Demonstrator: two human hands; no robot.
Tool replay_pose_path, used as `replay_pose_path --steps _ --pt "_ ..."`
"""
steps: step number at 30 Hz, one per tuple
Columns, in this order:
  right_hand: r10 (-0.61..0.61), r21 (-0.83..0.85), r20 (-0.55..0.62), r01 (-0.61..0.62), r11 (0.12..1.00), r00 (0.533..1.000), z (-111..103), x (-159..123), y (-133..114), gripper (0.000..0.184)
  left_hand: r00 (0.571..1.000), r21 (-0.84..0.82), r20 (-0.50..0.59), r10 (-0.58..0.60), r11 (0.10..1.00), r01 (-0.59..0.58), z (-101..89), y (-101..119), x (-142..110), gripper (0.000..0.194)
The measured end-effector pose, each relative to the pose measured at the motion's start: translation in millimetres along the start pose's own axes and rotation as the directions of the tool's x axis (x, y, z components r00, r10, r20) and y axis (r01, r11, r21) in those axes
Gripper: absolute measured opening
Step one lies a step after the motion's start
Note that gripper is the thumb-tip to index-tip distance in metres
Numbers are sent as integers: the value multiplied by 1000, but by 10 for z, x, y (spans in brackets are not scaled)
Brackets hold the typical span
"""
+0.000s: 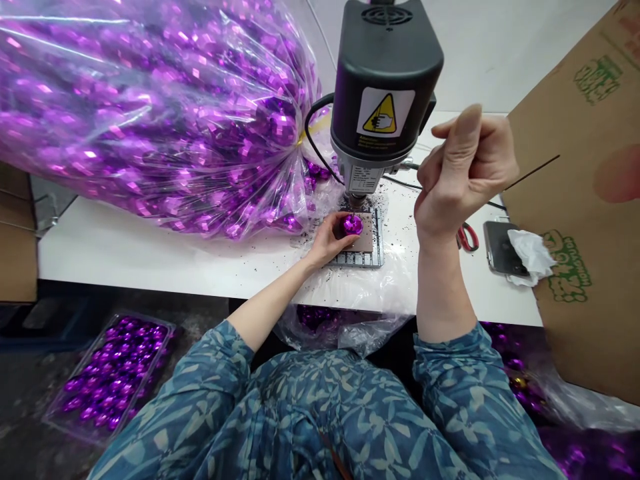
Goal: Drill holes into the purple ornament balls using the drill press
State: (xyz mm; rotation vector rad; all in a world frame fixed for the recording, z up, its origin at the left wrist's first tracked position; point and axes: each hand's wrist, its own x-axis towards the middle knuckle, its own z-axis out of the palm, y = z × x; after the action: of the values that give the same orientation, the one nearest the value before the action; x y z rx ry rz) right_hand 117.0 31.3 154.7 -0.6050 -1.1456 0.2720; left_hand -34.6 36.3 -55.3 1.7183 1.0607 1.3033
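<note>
A small bench drill press (387, 87) with a dark grey motor housing stands in the middle, a yellow hand-warning label on its front. My left hand (330, 240) pinches a shiny purple ball (353, 225) from its left side. The ball rests on a brown pad (367, 243) on the slotted metal base plate (377, 257), right under the chuck (357, 199). My right hand (460, 170) is raised to the right of the machine, its fingers curled around the feed lever (411, 165). Most of that lever is hidden by the hand.
A big clear bag of purple ornaments (165, 120) covers the table's left. Dark shavings surround the base. Red-handled scissors (468, 237), a phone (503, 248) and crumpled tissue (533, 257) lie right, beside a cardboard box (590, 220). A clear tray of purple balls (115, 373) sits low left.
</note>
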Motion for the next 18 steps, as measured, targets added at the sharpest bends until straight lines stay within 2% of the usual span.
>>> replay_pose_path --steps 7,13,18 --pt "-127 69 -52 131 989 990 -73 -146 147 44 1000 -54 -20 5 998 -6 30 -30 0 63" --pt "-113 -8 -42 113 994 993 -142 -222 182 44 999 -59 -26 -32 998 30 40 15 -18 59" --pt "-133 -26 -66 132 991 989 -208 -310 335 47 998 -99 -11 -67 993 66 53 20 -12 60"
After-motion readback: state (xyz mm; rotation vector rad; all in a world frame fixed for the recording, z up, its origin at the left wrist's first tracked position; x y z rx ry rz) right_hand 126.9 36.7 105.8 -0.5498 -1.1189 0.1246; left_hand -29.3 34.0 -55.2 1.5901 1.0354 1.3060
